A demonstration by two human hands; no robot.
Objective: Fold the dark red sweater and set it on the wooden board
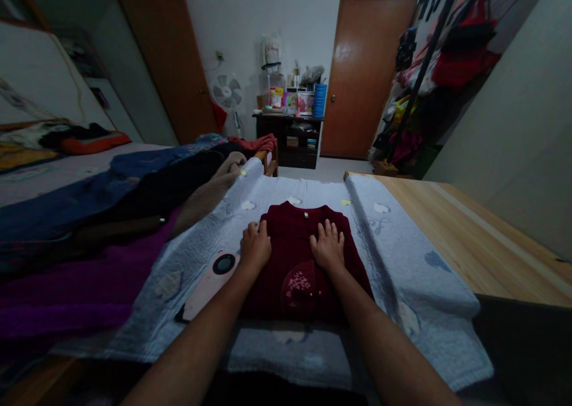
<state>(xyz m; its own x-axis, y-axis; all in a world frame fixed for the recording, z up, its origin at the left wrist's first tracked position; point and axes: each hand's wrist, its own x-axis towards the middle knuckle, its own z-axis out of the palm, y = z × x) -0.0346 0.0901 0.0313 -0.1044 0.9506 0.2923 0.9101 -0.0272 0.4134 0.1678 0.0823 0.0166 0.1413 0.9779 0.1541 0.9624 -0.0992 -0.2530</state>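
Observation:
A dark red garment, folded into a compact shape, lies on a light blue patterned cloth. Its collar edge and small label face away from me, and a round patch with a pink print shows near its lower middle. My left hand rests at the garment's left edge, fingers partly curled, with nothing visible in it. My right hand lies on the right part of the garment with its fingers spread. Left of the garment, a pink phone with a round dark camera ring is partly behind my left forearm.
Clothes in purple, brown, black and denim blue lie to the left on a bed. A wooden board is at the right. Farther back stand a fan, a dark cabinet with items, and hanging bags.

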